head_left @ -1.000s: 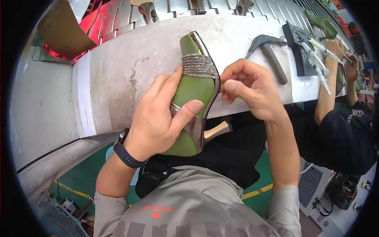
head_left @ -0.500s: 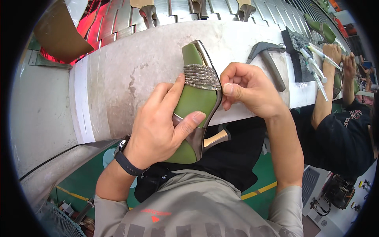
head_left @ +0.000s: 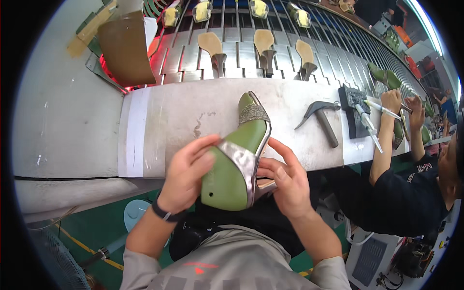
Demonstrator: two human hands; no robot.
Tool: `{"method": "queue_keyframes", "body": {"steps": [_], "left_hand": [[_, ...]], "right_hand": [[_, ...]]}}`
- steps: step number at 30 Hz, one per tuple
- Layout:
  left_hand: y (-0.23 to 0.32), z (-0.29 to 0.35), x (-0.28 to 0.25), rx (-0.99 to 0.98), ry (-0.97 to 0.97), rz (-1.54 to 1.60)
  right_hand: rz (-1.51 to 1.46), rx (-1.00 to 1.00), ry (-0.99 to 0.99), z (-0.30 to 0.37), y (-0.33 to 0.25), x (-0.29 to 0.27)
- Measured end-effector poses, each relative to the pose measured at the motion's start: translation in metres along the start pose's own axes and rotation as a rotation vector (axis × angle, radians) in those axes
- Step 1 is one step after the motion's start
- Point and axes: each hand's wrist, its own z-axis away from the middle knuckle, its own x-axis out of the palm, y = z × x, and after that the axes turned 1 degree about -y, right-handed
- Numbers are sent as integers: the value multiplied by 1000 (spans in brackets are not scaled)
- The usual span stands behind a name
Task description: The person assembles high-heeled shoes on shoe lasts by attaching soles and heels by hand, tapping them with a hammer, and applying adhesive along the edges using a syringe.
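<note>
A high-heeled sandal (head_left: 245,159) on a green plastic last (head_left: 222,181) is held between my two hands, its toe pointing away from me. It has a glittery toe strap (head_left: 254,112) and a shiny pewter strap round the back part. At its left side, my left hand (head_left: 186,174) grips the last near the strap's edge; the thumb is blurred. My right hand (head_left: 291,181) holds the sole side by the heel, index finger along the sole's edge and the other fingers curled at the heel. Part of the heel is hidden behind those fingers.
A hammer (head_left: 326,125) lies right of the sandal on the pale bench (head_left: 183,104), beside a dark block (head_left: 352,113) and syringes (head_left: 367,123). Several heeled soles (head_left: 263,43) stand on the metal conveyor (head_left: 188,63) beyond. A co-worker's hands (head_left: 392,100) are at the right.
The sandal has tilted, showing more of its heel end. My left hand has slid back along it, and my right hand has moved from the toe strap's edge down to the heel. The view has tilted up.
</note>
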Motion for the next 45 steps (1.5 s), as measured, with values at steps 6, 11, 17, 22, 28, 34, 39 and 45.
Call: {"method": "queue_keyframes", "body": {"steps": [6,11,17,22,28,34,39,45], "left_hand": [[-5,53,1,125,216,215],[31,44,-56,95,604,198],[39,35,-86,-123,456,84],[80,4,-119,450,679,-1028],[96,-57,-85,352,166,-1818],[128,-45,-56,-59,12,-1924],[93,-61,-121,274,-198,-1562],[105,-49,-50,43,36,-2087]], "right_hand": [[194,-234,-23,-30,55,73],[967,-324,-205,-65,2,60],[1508,-702,-74,-89,-7,18],[1525,-743,193,-125,-60,-29],[1807,-407,542,-242,-113,-110],[1794,139,713,-265,-130,-164],[171,-131,548,-239,-109,-95],[334,-259,264,-163,-40,-46]]}}
